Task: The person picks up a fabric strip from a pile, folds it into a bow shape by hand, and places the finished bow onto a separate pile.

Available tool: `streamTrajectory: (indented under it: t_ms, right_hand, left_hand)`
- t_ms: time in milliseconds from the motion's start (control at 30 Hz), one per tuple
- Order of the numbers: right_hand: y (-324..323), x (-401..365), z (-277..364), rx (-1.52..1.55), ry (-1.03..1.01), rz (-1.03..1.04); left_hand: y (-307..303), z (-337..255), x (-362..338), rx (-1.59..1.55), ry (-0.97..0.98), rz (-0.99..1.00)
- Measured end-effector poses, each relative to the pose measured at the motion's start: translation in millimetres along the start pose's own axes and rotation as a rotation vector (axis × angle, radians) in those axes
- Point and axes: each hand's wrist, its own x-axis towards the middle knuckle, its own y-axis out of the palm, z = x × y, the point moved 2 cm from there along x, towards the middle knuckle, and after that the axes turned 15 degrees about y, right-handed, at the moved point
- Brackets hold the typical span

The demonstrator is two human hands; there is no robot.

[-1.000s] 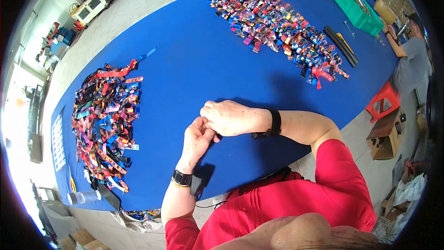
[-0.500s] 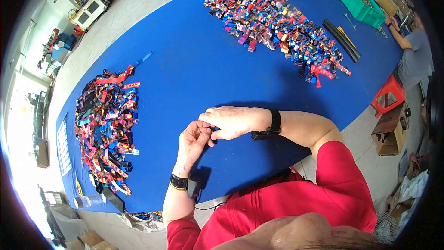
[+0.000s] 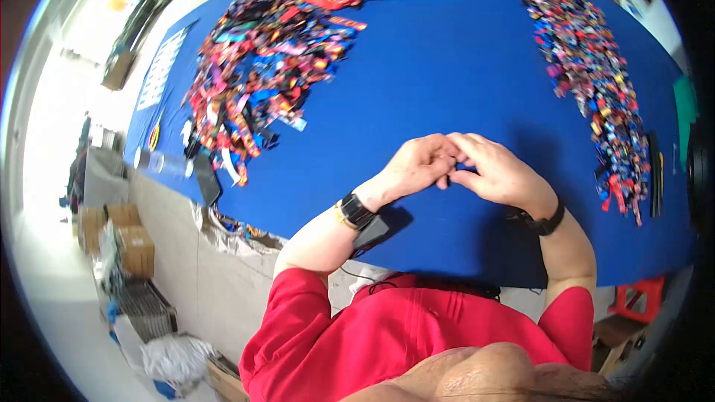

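Observation:
My left hand (image 3: 417,166) is over the blue table (image 3: 417,67), its fingers curled in and meeting the other hand. My right hand (image 3: 497,167) faces it, fingers bent, the tips touching the left fingers. Whether anything small is between the fingertips is hidden. To the left lies a loose heap of colourful straps (image 3: 261,67), with one light blue strap end sticking out at its top. A long band of small colourful strap pieces (image 3: 588,74) runs down the table's right side.
A clear bottle (image 3: 164,163) and a dark phone-like object (image 3: 208,179) lie at the table's left edge. Dark strips (image 3: 655,175) and a green crate (image 3: 684,115) are at the far right. A red stool (image 3: 639,299) stands below; cardboard boxes (image 3: 135,251) are on the floor at left.
The view has swung to the left, so both strap heaps sit further right in it. Both hands remain together at the fingertips. The co-worker at the right is out of view.

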Motion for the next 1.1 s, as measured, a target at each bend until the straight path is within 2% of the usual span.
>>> streamTrajectory:
  t_ms: [333, 467, 533, 600, 900, 933, 1000, 1033, 1100]
  right_hand:
    - [6.2, -1.0, -0.7, 0.024, 0.032, -0.03]
    - [4.0, -2.3, 1.5, -0.013, 0.017, -0.018]
    - [3.7, -2.0, 1.4, -0.013, 0.03, -0.009]
    - [4.3, -1.7, 1.7, 0.001, 0.043, -0.011]
    - [5.3, -2.9, 0.4, 0.01, 0.043, -0.017]
    - [5.1, -2.9, 0.1, 0.013, 0.044, -0.015]
    - [5.3, -3.1, -1.2, 0.018, 0.048, -0.016]
    - [6.2, -2.6, -2.2, 0.019, 0.049, -0.016]
    - [7.4, -1.9, -3.7, 0.007, 0.049, -0.021]
  left_hand:
    - [-11.3, -1.8, -1.6, 0.005, 0.064, -0.012]
    - [-38.9, -9.4, 0.0, 0.003, 0.117, -0.262]
    - [-58.8, -14.1, 0.2, 0.187, 0.071, -0.384]
    - [-80.1, -13.7, -1.9, 0.64, 0.204, -0.493]
    - [-129.7, -9.6, -15.2, 0.906, 0.179, -0.913]
    - [-137.3, -8.8, -17.1, 0.99, 0.237, -0.969]
    - [-149.8, -8.6, -23.0, 1.061, 0.22, -1.064]
    - [-158.3, -8.0, -26.9, 1.219, 0.237, -1.102]
    - [-177.6, 0.3, -37.0, 1.239, 0.136, -1.135]
